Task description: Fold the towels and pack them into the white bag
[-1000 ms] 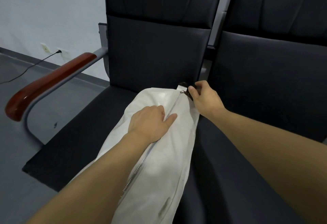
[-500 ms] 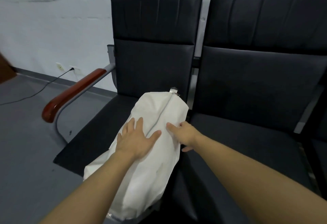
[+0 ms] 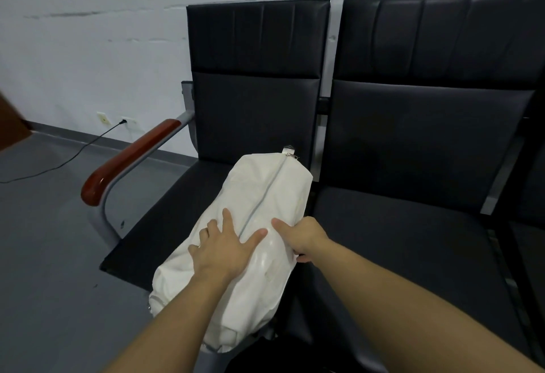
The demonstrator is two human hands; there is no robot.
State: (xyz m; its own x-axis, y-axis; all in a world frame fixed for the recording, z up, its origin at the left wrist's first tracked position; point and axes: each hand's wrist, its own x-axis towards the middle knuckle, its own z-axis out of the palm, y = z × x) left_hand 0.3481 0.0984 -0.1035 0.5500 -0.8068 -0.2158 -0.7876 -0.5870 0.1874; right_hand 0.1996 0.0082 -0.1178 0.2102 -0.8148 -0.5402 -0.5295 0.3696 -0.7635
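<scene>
From the head camera, a full white fabric bag (image 3: 265, 225) with a grey zip (image 3: 267, 192) running along its top lies lengthwise on the black padded seat (image 3: 165, 219) at the left end of a row of chairs. The zip is drawn to the far end, where its metal pull (image 3: 290, 154) sits close to the seat back. The bag's near end overhangs the seat's front edge, and its right side lies along the gap before the neighbouring black seat (image 3: 413, 240). No brand, label or writing can be read on the bag or the chairs.

The left hand (image 3: 224, 248) lies flat on top of the bag with its fingers spread, pressing the fabric just left of the zip and holding nothing. The right hand (image 3: 303, 237) is at the bag's right flank, thumb stretched over the top; its fingers seem curled round the fabric's edge, though they are mostly hidden.

Left of the bag stands a red-brown wooden armrest (image 3: 129, 160) on a grey metal tube, with grey floor (image 3: 53, 254) beyond. A black cable (image 3: 73, 154) runs from a wall socket (image 3: 126, 121).
</scene>
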